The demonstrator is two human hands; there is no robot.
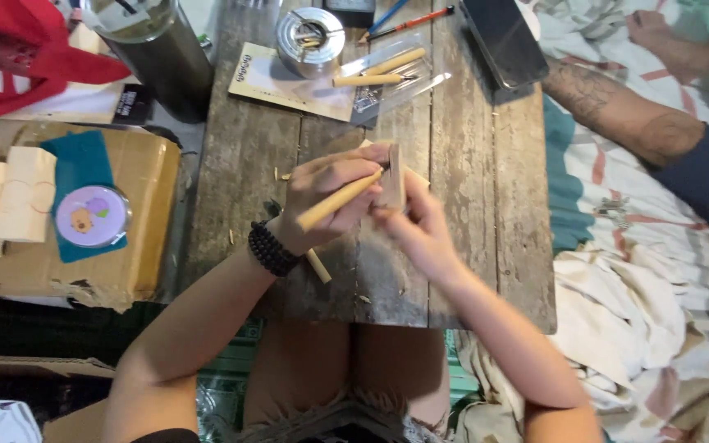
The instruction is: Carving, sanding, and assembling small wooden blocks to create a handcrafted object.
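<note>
Carving is the step in hand, by the look of it. At far left a cardboard box [137,164] carries pale wood blanks [10,201] and a round tin [92,216]. On the table [469,238], the left hand [326,201], beaded bracelet [271,248] at the wrist, has its fingers curled tight around a tool [340,198] with a pale wooden handle, its tip set against the block [391,184]. The right hand [420,234] pinches that block from below, fingers closed on it, holding it upright just above the tabletop. The next cut likely calls for a steady grip and a short, controlled push. The block is small, flat and light tan; chips lie around it. At right, another person's arm [617,111] rests on cloth.
</note>
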